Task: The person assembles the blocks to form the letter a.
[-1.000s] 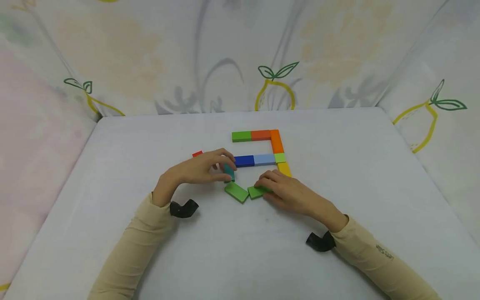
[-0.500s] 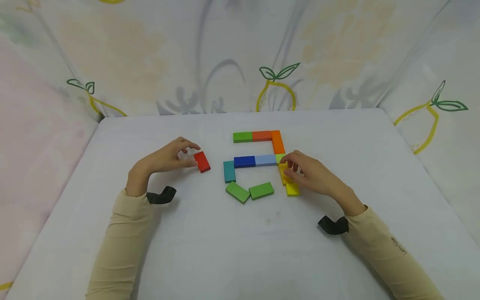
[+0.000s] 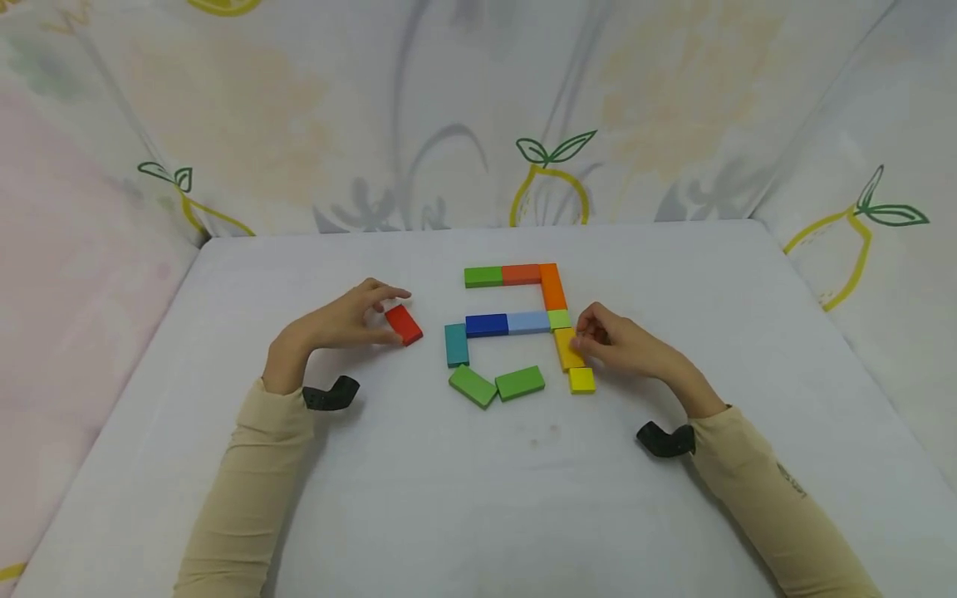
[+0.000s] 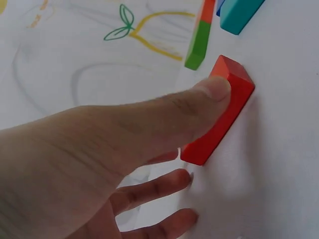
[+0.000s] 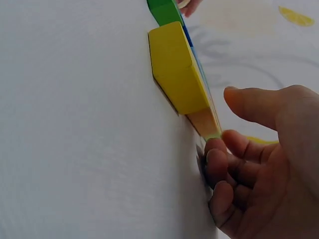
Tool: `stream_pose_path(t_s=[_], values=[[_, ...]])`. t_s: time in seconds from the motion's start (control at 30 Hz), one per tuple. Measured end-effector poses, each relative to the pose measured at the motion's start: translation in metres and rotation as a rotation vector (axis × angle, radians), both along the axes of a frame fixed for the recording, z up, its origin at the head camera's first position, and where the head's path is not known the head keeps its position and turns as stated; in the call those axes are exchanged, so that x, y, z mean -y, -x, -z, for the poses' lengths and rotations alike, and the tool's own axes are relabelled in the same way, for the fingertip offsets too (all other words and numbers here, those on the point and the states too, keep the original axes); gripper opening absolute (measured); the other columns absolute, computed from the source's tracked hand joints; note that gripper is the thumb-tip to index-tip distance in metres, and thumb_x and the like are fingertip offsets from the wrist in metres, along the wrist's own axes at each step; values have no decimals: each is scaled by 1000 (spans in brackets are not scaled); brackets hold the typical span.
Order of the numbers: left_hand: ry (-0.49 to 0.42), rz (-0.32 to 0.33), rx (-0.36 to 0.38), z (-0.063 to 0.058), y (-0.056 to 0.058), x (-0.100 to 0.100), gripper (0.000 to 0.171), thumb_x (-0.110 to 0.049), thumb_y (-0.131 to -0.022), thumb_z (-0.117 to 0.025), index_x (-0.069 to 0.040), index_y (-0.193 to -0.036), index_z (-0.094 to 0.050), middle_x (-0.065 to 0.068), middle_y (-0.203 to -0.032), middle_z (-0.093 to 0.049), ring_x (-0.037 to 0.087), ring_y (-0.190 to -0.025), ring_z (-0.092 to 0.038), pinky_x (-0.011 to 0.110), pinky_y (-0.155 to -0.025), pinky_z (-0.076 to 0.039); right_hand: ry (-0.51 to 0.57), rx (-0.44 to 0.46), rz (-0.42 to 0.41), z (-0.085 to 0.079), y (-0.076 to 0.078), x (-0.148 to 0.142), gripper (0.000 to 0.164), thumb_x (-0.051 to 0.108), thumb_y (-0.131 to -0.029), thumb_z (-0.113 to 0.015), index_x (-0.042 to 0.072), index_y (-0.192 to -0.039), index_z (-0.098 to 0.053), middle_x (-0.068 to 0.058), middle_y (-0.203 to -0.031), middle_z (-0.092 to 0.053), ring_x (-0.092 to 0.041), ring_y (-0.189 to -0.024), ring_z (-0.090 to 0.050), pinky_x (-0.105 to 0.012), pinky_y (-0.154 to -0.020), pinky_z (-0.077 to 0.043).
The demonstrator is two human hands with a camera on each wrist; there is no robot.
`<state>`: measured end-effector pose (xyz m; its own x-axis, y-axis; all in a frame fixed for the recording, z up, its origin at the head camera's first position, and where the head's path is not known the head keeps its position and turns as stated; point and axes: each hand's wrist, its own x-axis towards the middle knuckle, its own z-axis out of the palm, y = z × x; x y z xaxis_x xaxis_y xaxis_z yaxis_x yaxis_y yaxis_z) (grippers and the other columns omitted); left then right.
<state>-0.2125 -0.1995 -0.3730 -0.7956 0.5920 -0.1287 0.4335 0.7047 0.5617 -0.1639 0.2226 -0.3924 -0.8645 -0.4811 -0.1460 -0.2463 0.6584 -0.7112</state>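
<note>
At the left of centre in the head view, the left hand holds a red block, its thumb pressed on the side; the forefinger's contact is hidden in the left wrist view. The block lies slanted on the white desk, apart from and left of a teal block. Right of centre, the right hand is loosely curled around nothing, with a gap between thumb and forefinger, just beside an amber block. Below that sits a yellow block; above it, a light green block joins a light blue block and an upright orange block. Two tilted green blocks lie at lower centre.
</note>
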Motion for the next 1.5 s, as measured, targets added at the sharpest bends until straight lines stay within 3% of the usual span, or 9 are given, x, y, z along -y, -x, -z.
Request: stream_pose_path(t_s=[0.1,0.2,0.33,0.63,0.93,1.23,1.5], values=[[-24,68,-25,-1,-1,1,52,-15,-83,-70,-9,-132,-53,15,-135,-46,31,-119,-47,48,-92,-45,8,13,27,4,1,-2,24,24,-94,-57,7,-106,-45,-4,-84,-51,-17,-75,-47,-22,-64,-39],[-46,118,-32,-3,-2,0,48,-6,-84,-68,-7,-130,-55,14,-143,-45,35,-132,-39,54,-105,-35,-13,22,41,7,0,-3,27,29,-92,-60,8,-103,-47,-4,-79,-48,-17,-70,-46,-22,-60,-37],[-39,131,-45,-4,-5,-1,47,-3,-84,-67,-9,-130,-56,11,-142,-49,34,-137,-35,53,-111,-27,-38,15,35,8,-2,0,29,33,-91,-62,10,-103,-50,-3,-75,-47,-16,-65,-45,-23,-57,-35],[-32,112,-69,-7,-8,-2,37,1,-84,-63,-9,-120,-64,7,-124,-62,27,-118,-53,48,-104,-38,-105,-23,102,4,-1,8,33,42,-92,-58,11,-102,-51,-3,-76,-49,-16,-65,-45,-24,-57,-35],[4,94,-98,-6,-5,-6,32,-6,-83,-70,-9,-115,-67,5,-111,-65,22,-101,-55,41,-90,-46,-119,-54,92,2,-1,11,34,38,-92,-60,7,-105,-51,-3,-72,-47,-15,-60,-42,-23,-54,-33],[62,69,-88,-3,-3,-14,34,-19,-82,-73,-11,-114,-67,2,-95,-61,18,-86,-53,31,-76,-44,-112,-39,91,3,-2,8,35,37,-92,-60,7,-108,-50,-4,-73,-47,-15,-60,-42,-23,-54,-33],[146,46,-57,-2,-5,-18,43,-22,-86,-66,-16,-128,-58,5,-98,-57,19,-90,-51,33,-79,-44,-103,-37,84,2,-2,6,35,35,-92,-61,6,-109,-51,-4,-75,-48,-16,-63,-43,-24,-56,-34]])
